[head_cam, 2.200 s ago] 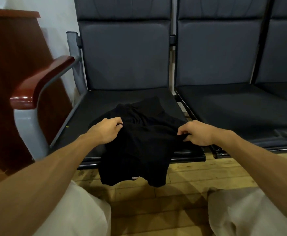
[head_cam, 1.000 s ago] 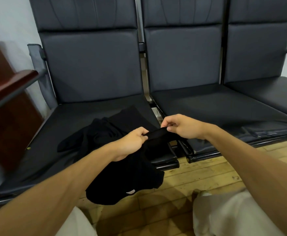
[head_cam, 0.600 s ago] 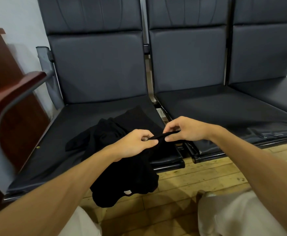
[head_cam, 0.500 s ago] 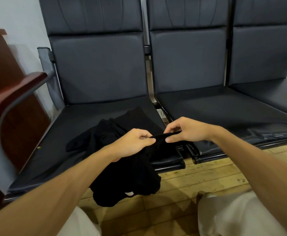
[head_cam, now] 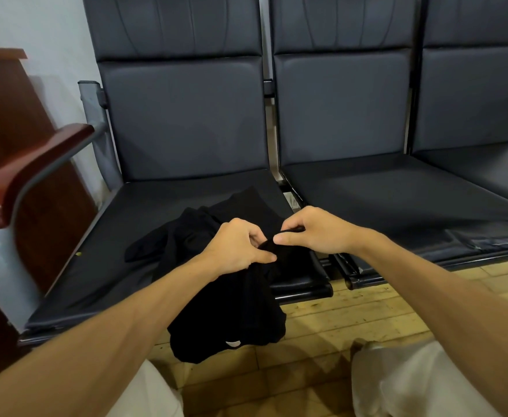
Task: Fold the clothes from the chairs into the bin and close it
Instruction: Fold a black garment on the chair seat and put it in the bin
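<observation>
Gap closed since 0.5 s ago: left hand (head_cam: 234,248) and right hand (head_cam: 316,230) nearly touching, both pinched on edge of garment (head_cam: 231,320) | garment half on seat (head_cam: 96,275), rest hung over front | risk: slid to floor (head_cam: 367,311) if pinch is lost, weight hanging off-seat.

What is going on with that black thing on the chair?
A person is sorting out a black garment that lies partly on the left chair seat and hangs over its front edge. The left hand and the right hand both pinch the bunched cloth, close together. It is not folded yet, and no bin shows in the picture.
</observation>
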Motion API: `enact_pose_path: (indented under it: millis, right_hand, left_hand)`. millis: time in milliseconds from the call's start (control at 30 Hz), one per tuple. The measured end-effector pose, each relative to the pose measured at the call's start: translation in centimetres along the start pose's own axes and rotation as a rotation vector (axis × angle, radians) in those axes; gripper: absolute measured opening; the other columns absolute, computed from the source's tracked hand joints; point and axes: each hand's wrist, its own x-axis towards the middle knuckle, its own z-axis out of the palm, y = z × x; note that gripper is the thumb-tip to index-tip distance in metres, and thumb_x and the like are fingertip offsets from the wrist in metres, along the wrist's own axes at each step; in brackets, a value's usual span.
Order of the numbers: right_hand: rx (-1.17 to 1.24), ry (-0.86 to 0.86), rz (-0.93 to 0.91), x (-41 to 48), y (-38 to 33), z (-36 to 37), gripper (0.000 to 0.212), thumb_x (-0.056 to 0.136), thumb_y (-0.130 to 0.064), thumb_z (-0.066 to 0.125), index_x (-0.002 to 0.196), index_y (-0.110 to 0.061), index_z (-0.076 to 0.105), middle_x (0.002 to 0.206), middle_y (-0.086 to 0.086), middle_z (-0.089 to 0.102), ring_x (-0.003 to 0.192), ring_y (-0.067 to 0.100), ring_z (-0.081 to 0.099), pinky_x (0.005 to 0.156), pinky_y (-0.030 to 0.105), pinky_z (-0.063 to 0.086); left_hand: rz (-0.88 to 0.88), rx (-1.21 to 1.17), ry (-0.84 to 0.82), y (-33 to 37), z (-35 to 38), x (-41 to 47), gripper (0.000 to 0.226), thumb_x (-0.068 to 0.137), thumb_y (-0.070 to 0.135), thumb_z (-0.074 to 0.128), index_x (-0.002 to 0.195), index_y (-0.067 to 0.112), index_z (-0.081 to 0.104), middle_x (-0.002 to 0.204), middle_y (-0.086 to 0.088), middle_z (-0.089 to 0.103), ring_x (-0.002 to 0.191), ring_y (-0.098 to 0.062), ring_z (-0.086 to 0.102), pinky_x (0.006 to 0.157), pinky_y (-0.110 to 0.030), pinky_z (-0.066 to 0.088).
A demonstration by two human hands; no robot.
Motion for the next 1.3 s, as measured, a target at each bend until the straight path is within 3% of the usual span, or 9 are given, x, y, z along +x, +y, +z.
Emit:
enact_pose_path:
  millis: [167,300,467,600,800,967,1067,1133,1300]
  right_hand:
    - [-0.111,0.07,-0.027,-0.1,-0.2,-1.0,0.012,0.091,-0.024,0.064,0.095,-0.019,0.074,0.085,-0.016,0.067,0.084,-0.007,0.062,0.078,0.01,0.046]
    - [-0.246,0.051,0.029,-0.2,0.4,-2.0,0.01,0.085,-0.023,0.072,0.093,-0.02,0.076,0.086,-0.014,0.069,0.085,0.0,0.064,0.085,0.023,0.053]
    - [-0.313,0.022,0.097,0.5,0.7,-1.0,0.012,0.076,-0.024,0.08,0.088,-0.023,0.076,0.087,-0.014,0.067,0.091,0.006,0.063,0.088,0.034,0.054]
    - [-0.235,-0.046,0.09,0.8,0.6,-0.5,0.007,0.08,-0.028,0.077,0.083,-0.024,0.072,0.084,-0.011,0.067,0.083,0.003,0.063,0.08,0.023,0.052]
    - [-0.224,-0.11,0.06,0.9,0.1,-0.2,0.01,0.087,-0.023,0.07,0.094,-0.02,0.076,0.085,-0.016,0.068,0.085,-0.002,0.063,0.079,0.014,0.047]
    - [-0.36,-0.127,0.143,1.4,0.5,-0.2,0.011,0.081,-0.026,0.076,0.091,-0.024,0.076,0.089,-0.012,0.07,0.088,0.005,0.064,0.085,0.028,0.053]
    - [-0.409,-0.104,0.192,1.9,0.9,0.3,0.005,0.083,-0.027,0.074,0.083,-0.029,0.07,0.087,-0.011,0.067,0.087,0.008,0.064,0.083,0.034,0.055]
    - [-0.419,-0.081,0.187,2.6,1.1,0.7,0.016,0.086,-0.023,0.072,0.076,-0.032,0.064,0.086,-0.009,0.066,0.086,0.01,0.063,0.082,0.033,0.055]
    - [-0.351,0.023,0.155,5.2,1.3,2.1,0.016,0.088,-0.007,0.065,0.082,-0.022,0.067,0.086,-0.002,0.066,0.088,0.014,0.063,0.078,0.03,0.053]
  left_hand:
    - [0.012,0.061,-0.04,-0.3,-0.1,-0.1,0.007,0.086,0.016,0.071,0.092,0.016,0.074,0.077,-0.001,0.074,0.07,-0.021,0.071,0.069,-0.025,0.058]
    - [0.039,0.049,-0.108,0.1,0.4,0.0,0.021,0.088,0.006,0.057,0.095,0.015,0.075,0.08,-0.004,0.074,0.076,-0.018,0.071,0.073,-0.029,0.06]
    - [-0.019,-0.057,-0.124,-0.1,0.8,0.5,0.019,0.085,0.018,0.073,0.102,0.01,0.072,0.084,-0.002,0.074,0.079,-0.017,0.072,0.073,-0.027,0.06]
    - [-0.039,-0.064,-0.085,-0.5,0.7,0.5,0.028,0.08,0.03,0.078,0.099,0.012,0.072,0.077,0.002,0.07,0.072,-0.021,0.072,0.071,-0.027,0.06]
    - [-0.02,-0.035,-0.112,-0.5,0.5,0.3,0.026,0.081,0.022,0.078,0.104,0.013,0.072,0.08,0.002,0.071,0.075,-0.017,0.07,0.071,-0.024,0.058]
    - [0.028,-0.085,-0.236,-1.4,-0.8,-0.7,0.018,0.09,0.02,0.067,0.106,0.015,0.071,0.091,-0.002,0.075,0.085,-0.009,0.07,0.086,-0.019,0.054]
    - [-0.018,-0.166,-0.095,-3.4,-2.9,-0.8,0.015,0.095,0.016,0.058,0.104,0.013,0.07,0.09,-0.003,0.074,0.08,-0.009,0.071,0.073,-0.013,0.052]
    - [-0.06,-0.24,0.079,-5.4,-4.6,-0.7,0.017,0.098,0.009,0.052,0.098,0.011,0.068,0.084,-0.007,0.072,0.069,-0.009,0.068,0.064,-0.01,0.047]
    - [-0.322,-0.163,0.514,-11.7,-9.2,-1.7,0.03,0.094,-0.001,0.04,0.085,0.014,0.064,0.073,-0.005,0.066,0.065,-0.018,0.061,0.063,-0.022,0.047]
